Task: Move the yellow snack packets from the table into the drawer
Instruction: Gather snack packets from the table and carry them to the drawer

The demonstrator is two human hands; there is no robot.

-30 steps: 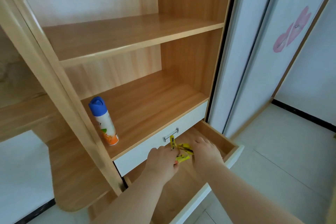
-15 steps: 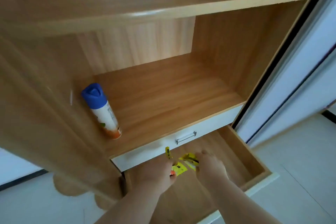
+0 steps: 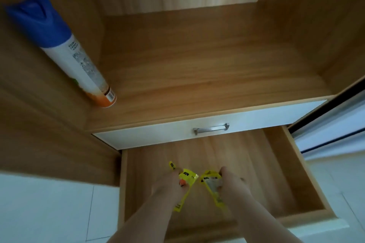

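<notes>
Drawer [image 3: 292,165] of pale wood open below shelf [image 3: 197,69].

Two bare forearms reach forward and down from the bottom edge, side by side and slightly apart. The left hand [image 3: 167,185] is curled, fingers closed around yellow snack packets [image 3: 186,178], knuckles up. The right hand [image 3: 232,185] is likewise curled, pinching another yellow packet [image 3: 212,187] against its inner side, fingertips turned toward the left hand
</notes>
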